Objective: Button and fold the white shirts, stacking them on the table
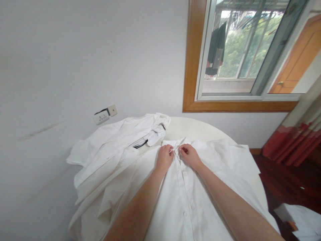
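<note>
A white button-up shirt (173, 201) lies spread over a round table, its front placket running toward me with small buttons along it. At the collar end, my left hand (165, 155) pinches the shirt's edge between thumb and fingers. Just to the right, my right hand (189, 154) is closed on the opposite edge of the same opening. A small gap separates the two hands. Whether a button is between the fingers is too small to tell.
More white shirts (120, 134) lie heaped at the left, with a dark strip showing. The white tabletop (190, 125) meets the wall near a socket (101, 117). A window (233, 50), a curtain (296, 134) and white cloth (303, 217) on the floor are at the right.
</note>
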A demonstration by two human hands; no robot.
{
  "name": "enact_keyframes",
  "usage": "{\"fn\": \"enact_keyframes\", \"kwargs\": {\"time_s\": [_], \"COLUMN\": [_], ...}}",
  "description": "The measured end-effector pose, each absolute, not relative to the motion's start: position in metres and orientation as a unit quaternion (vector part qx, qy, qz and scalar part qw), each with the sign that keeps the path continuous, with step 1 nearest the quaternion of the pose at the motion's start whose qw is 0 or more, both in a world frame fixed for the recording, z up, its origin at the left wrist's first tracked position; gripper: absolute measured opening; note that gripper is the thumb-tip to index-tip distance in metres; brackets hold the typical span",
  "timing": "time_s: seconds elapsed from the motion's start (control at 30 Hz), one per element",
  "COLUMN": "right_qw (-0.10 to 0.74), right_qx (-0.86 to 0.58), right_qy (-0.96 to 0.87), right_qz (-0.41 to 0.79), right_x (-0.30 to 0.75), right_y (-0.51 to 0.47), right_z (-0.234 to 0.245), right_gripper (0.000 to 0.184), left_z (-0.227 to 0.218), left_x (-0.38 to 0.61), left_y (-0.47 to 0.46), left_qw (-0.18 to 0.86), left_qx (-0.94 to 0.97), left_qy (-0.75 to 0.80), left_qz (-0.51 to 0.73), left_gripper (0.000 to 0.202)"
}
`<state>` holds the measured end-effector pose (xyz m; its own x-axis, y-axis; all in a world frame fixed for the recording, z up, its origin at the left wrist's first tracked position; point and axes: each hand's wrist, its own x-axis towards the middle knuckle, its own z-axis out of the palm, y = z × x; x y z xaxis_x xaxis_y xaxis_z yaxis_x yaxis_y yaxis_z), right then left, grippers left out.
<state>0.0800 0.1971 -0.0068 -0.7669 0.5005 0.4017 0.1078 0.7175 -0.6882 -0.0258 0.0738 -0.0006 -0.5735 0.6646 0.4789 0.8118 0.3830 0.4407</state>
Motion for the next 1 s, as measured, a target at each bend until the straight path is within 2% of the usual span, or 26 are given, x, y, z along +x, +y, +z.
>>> {"fn": "enact_keyframes", "kwargs": {"time_s": [0.23, 0.37, 0.53, 0.67, 0.8, 1.0], "right_qw": [0.24, 0.23, 0.297, 0.334, 0.272, 0.193], "right_qx": [-0.144, -0.143, -0.195, -0.283, -0.349, -0.377], "right_qy": [-0.93, -0.933, -0.886, -0.881, -0.894, -0.904], "right_qz": [0.24, 0.237, 0.297, 0.179, 0.073, 0.059], "right_x": [0.084, 0.082, 0.087, 0.1, 0.112, 0.111], "right_y": [0.188, 0.187, 0.2, 0.219, 0.237, 0.245], "right_z": [-0.006, -0.006, 0.003, 0.013, 0.007, -0.016], "right_gripper": [0.025, 0.025, 0.028, 0.031, 0.038, 0.045], "left_z": [0.003, 0.002, 0.002, 0.003, -0.005, -0.008], "left_x": [-0.026, -0.024, -0.024, -0.023, -0.022, -0.032], "left_y": [0.075, 0.075, 0.073, 0.07, 0.071, 0.073], "left_qw": [0.163, 0.14, 0.117, 0.176, 0.198, 0.211], "left_qx": [-0.463, -0.478, -0.45, -0.434, -0.435, -0.441], "left_qy": [-0.795, -0.792, -0.825, -0.838, -0.842, -0.841], "left_qz": [-0.356, -0.353, -0.322, -0.278, -0.25, -0.231], "left_gripper": [0.021, 0.02, 0.023, 0.032, 0.034, 0.032]}}
